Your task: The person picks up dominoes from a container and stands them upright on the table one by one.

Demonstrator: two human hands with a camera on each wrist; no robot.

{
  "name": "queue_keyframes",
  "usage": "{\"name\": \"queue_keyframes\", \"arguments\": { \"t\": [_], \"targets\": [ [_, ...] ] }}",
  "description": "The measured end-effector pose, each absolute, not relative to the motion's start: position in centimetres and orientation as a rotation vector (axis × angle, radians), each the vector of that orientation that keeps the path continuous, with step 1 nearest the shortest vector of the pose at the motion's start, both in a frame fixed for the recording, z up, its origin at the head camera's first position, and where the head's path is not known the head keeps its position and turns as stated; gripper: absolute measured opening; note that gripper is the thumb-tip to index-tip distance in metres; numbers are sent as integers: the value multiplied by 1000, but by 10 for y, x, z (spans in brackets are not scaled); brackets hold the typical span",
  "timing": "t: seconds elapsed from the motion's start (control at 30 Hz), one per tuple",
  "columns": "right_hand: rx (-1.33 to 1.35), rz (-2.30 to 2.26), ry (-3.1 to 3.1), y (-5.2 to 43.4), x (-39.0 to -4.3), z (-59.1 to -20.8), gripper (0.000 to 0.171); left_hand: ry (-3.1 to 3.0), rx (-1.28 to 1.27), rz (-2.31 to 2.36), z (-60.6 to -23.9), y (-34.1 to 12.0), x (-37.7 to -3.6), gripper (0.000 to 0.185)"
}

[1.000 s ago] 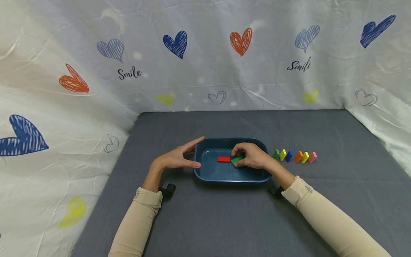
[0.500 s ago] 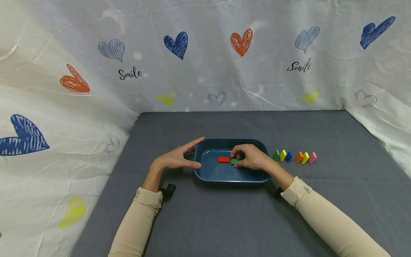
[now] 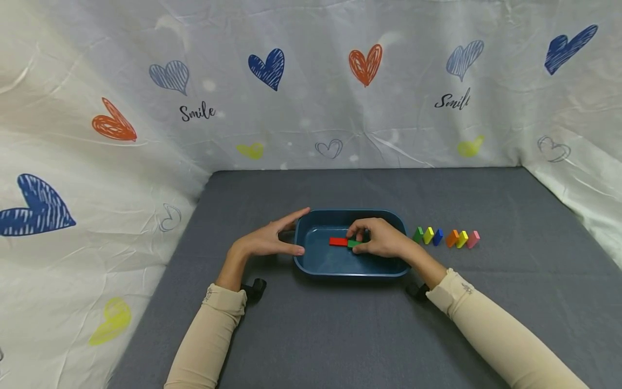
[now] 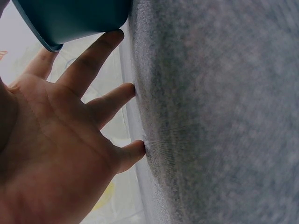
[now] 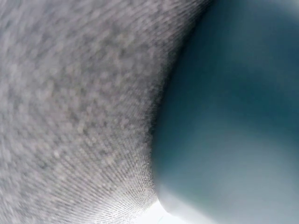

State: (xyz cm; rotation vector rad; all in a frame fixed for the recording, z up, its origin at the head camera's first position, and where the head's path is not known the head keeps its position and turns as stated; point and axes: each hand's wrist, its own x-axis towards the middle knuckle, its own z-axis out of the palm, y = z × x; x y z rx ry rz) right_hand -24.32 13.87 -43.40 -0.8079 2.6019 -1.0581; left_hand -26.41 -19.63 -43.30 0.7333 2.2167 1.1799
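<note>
A dark blue rectangular tray (image 3: 320, 265) stands on the table between the hands. Inside it a red domino (image 3: 338, 241) lies flat. My right hand (image 3: 381, 237) reaches over the tray's right side and pinches a green domino (image 3: 353, 244) between thumb and fingers, its left end against or very near the red one. At the left end my left hand (image 3: 267, 239) has its fingers spread and touches the tray's rim. In the left wrist view the fingers of that hand (image 4: 60, 116) are straight, with one against the tray's wall (image 4: 79, 21). The right wrist view shows only tray wall and cloth.
To the tray's right, several dominoes stand on end in a row: green (image 3: 418, 234), yellow (image 3: 428, 235), blue (image 3: 438, 236), then orange (image 3: 452, 237), another yellow (image 3: 461, 239) and pink (image 3: 473, 239). Grey cloth (image 3: 311, 335) covers the table. A white printed curtain (image 3: 311, 108) hangs behind.
The green domino, tilted a second ago, now lies straight in line with the red one and has shifted slightly left towards it in my right hand. My left hand has stayed put.
</note>
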Motion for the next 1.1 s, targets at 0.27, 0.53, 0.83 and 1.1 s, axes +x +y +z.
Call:
{"name": "queue_keyframes", "arguments": {
  "t": [0.27,0.53,0.83,1.1],
  "targets": [
    [-853,-1096,2586,141,-242,-431,29,2221,730,1176,-433,-197,-264,100],
    [-878,-1166,2584,141,-239,-429,26,2215,727,1175,-431,-196,-263,100],
    [-801,-1427,2421,153,-228,-414,31,2218,735,1177,-431,-195,-263,102],
    [-644,-1590,2319,179,-218,-403,33,2212,745,1179,-432,-196,-263,102]
  ]
}}
